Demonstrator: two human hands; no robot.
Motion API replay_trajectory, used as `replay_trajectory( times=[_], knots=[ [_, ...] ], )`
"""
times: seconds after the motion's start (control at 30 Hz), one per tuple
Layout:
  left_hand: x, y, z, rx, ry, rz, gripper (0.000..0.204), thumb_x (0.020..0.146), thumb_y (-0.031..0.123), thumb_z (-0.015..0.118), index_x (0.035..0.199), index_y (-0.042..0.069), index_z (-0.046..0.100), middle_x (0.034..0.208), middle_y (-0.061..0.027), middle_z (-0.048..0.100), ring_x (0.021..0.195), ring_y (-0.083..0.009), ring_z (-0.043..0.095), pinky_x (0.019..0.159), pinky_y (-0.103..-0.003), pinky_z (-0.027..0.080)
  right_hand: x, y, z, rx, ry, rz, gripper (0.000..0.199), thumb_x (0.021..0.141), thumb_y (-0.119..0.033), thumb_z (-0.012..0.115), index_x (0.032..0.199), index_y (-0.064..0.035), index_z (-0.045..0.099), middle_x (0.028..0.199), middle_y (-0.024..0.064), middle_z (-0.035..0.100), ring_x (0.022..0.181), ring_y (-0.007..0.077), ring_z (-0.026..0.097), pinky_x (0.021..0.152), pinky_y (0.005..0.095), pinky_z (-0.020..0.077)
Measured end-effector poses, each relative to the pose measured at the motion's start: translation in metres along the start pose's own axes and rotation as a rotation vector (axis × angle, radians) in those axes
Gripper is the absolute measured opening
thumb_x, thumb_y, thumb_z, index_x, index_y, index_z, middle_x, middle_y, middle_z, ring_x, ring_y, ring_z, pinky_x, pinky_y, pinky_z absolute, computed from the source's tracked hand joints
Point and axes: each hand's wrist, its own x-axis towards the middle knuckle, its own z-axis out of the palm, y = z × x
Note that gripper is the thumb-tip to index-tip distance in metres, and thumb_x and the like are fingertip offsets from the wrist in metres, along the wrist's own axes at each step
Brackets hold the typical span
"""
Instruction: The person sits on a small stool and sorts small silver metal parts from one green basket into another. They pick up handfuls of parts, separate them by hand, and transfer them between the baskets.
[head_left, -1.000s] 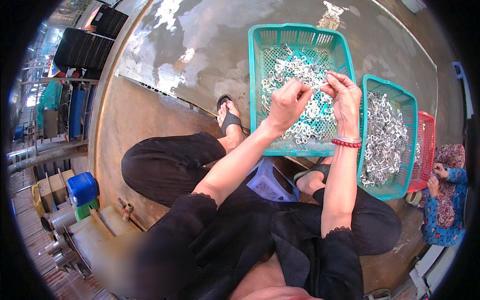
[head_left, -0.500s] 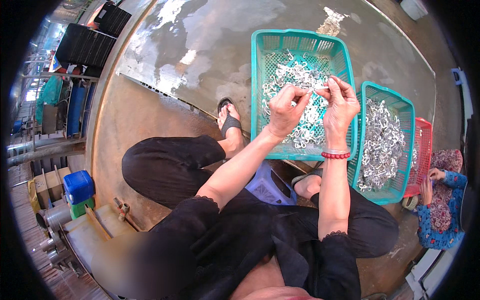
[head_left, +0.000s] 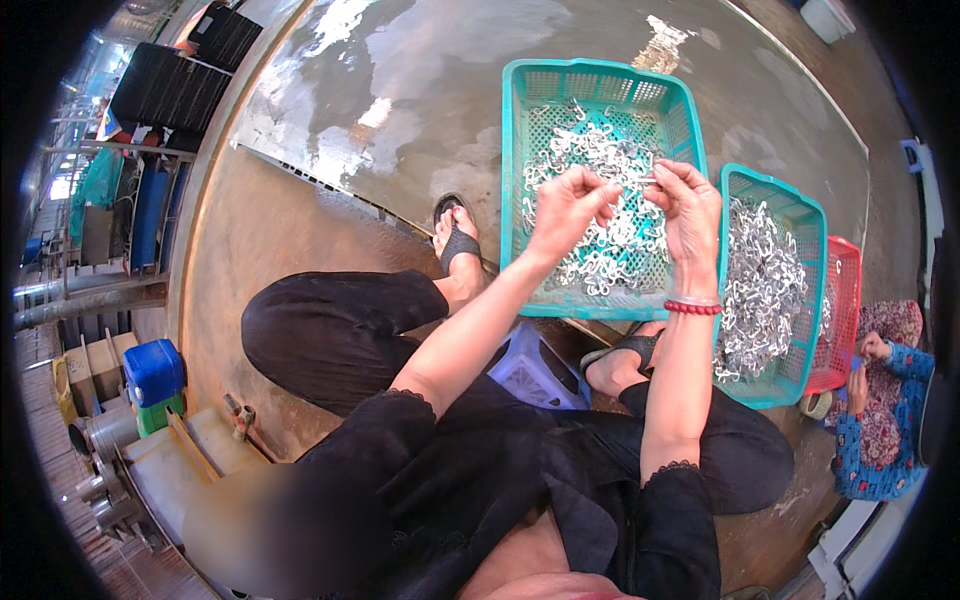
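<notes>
Single head-worn fisheye, looking steeply down from close above lap, teal basket (head_left: 600, 90) and wet floor (head_left: 380, 90); edges bend.

Left hand (head_left: 566, 207) and right hand (head_left: 686, 205) raised together over teal basket (head_left: 520, 180), fingertips pinching small silvery metal clip (head_left: 640, 181) between them. Basket part-filled with same clips. Second teal basket (head_left: 800, 300) just right, fuller. Red basket (head_left: 845, 310) beyond. Wet concrete floor (head_left: 400, 90) beneath.

Small metal piece (head_left: 640, 184) between fingertips, too tiny to identify.
</notes>
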Motion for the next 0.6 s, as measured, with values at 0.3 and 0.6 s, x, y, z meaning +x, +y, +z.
replay_trajectory(
  times=[0.3, 0.6],
  knots=[
    [0.013, 0.028, -0.018, -0.240, -0.056, -0.355, 0.014, 0.079, 0.011, 0.062, 0.070, 0.005, 0.055, 0.062, -0.0025, 0.056, 0.050, -0.0076, 0.050, 0.043, -0.020, 0.039, -0.001, 0.001, -0.002, -0.234, -0.177, -0.131, 0.020, 0.080, -0.007, 0.064, 0.096, 0.0044, 0.060, 0.081, 0.0081, 0.062, 0.070, 0.0161, 0.061, 0.061, 0.0256, 0.0528],
    [0.016, 0.038, -0.023, -0.341, -0.198, -0.589, 0.012, 0.075, 0.011, 0.065, 0.071, 0.003, 0.057, 0.059, 0.0002, 0.050, 0.047, -0.0055, 0.041, 0.041, -0.019, 0.030, -0.006, -0.003, 0.003, -0.259, -0.201, -0.133, 0.013, 0.081, -0.006, 0.063, 0.087, 0.0049, 0.063, 0.075, 0.0114, 0.064, 0.061, 0.0166, 0.062, 0.055, 0.0260, 0.0522]
  ],
)
